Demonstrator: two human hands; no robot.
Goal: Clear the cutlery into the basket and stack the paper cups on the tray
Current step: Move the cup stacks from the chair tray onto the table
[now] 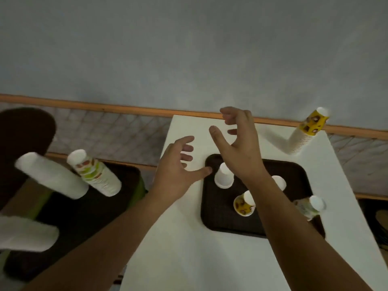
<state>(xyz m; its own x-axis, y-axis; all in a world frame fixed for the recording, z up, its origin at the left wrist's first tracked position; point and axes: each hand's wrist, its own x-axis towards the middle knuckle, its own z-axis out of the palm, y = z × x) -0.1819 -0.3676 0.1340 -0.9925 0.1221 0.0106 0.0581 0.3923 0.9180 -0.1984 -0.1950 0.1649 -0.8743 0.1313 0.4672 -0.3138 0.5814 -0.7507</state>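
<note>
**Empty hands hovering over the tray**

Both hands are hanging spread and empty: the left hand (175,164) beside the tray's (222,223) left edge, the right hand (239,143) above its far edge. The white cup (224,176) is standing upside down on the tray, long axis vertical, base up, between the 2 thumbs and near both. A yellow cup (244,203) is sitting nearer the viewer. No cutlery or basket is showing.

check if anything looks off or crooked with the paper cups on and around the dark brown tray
The tall stack of white paper cups topped by yellow patterned ones, at the white table's far right corner, bends sharply and looks ready to topple. The cups on the dark brown tray sit upside down and separate, not stacked.
</note>
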